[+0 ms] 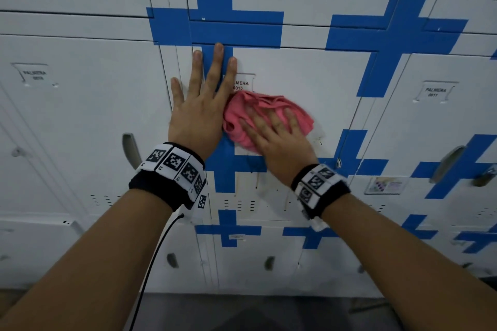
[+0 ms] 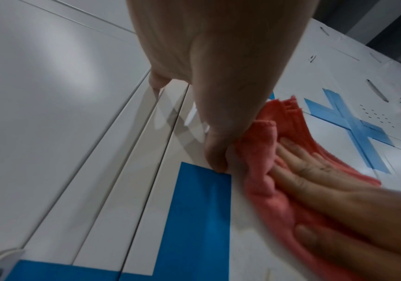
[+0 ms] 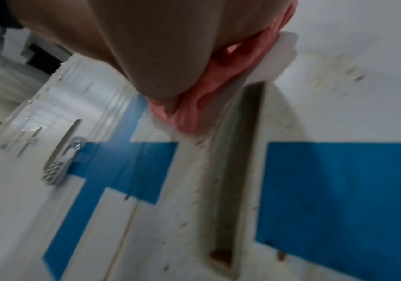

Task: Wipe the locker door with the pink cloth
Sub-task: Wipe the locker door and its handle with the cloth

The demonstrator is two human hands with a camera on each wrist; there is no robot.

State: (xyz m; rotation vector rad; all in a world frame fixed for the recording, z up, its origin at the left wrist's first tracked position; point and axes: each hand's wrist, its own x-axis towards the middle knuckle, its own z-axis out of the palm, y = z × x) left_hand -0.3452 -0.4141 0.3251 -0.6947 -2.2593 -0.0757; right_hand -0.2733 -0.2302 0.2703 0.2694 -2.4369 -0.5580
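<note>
A crumpled pink cloth (image 1: 271, 105) lies against the white locker door (image 1: 309, 83), just below its name label (image 1: 243, 83). My right hand (image 1: 271, 129) presses flat on the cloth with fingers spread and straight. My left hand (image 1: 204, 94) rests flat on the door's left edge over blue tape, fingers straight, touching the cloth's left side. In the left wrist view the cloth (image 2: 264, 190) bunches under the right hand (image 2: 319, 182) beside my left hand (image 2: 218, 95). The right wrist view, blurred, shows the cloth (image 3: 194, 110) under my palm (image 3: 161, 47).
Blue tape crosses (image 1: 398, 35) mark the white lockers all round. Metal handles stick out at the left (image 1: 130, 149) and the right (image 1: 449, 161). A sticker (image 1: 387, 185) sits on the right-hand locker. Brown stains speckle the door near a recessed slot (image 3: 237, 171). A dark floor (image 1: 255, 312) lies below.
</note>
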